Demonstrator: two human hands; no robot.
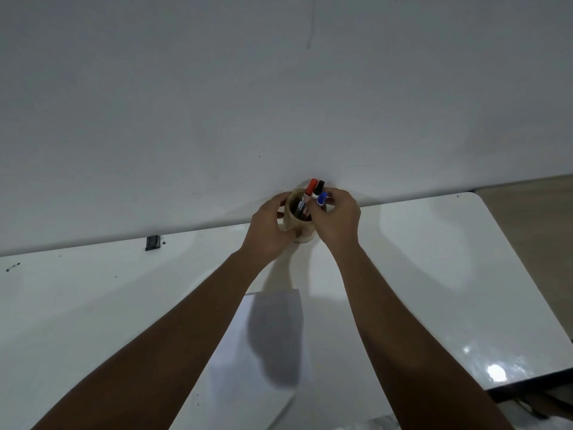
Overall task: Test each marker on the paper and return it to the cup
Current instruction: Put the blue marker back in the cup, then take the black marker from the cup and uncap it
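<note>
Pinching at the blue-capped marker (322,198), the fingertips of the right hand (336,220) close narrowly around its cap just above the rim of the cup (302,234). Whether the grip is firm or only a touch cannot be told, since the fingertips partly hide the barrel. Beside the blue cap, slightly higher in the frame, stand a red-capped marker (311,187) and a black-capped marker (319,187); all three lean toward the upper right of the cup's mouth, caps up, their lower ends inside the cup. More dark barrels with printed labels show inside the cup's opening, too small to read.

On the other side, the left hand (268,229) curls around the cup's left wall, fingers bent and wrapped against it, thumb near the rim, holding it in place. The cup is a pale tan cylinder standing upright just above the middle of the frame, at the far edge of the white table (93,305), close against the grey-white wall (279,88) behind it.

Both bare forearms run from the lower corners of the frame up to the cup, converging there. Between them, in the lower centre of the frame, lies a white sheet of paper (235,367), flat on the table and crossed by a dark shadow. It looks blank where visible.

Toward the left of the frame, a small dark object (153,242) sits at the table's far edge against the wall. A bright glare spot shines on the tabletop at the lower right.
</note>
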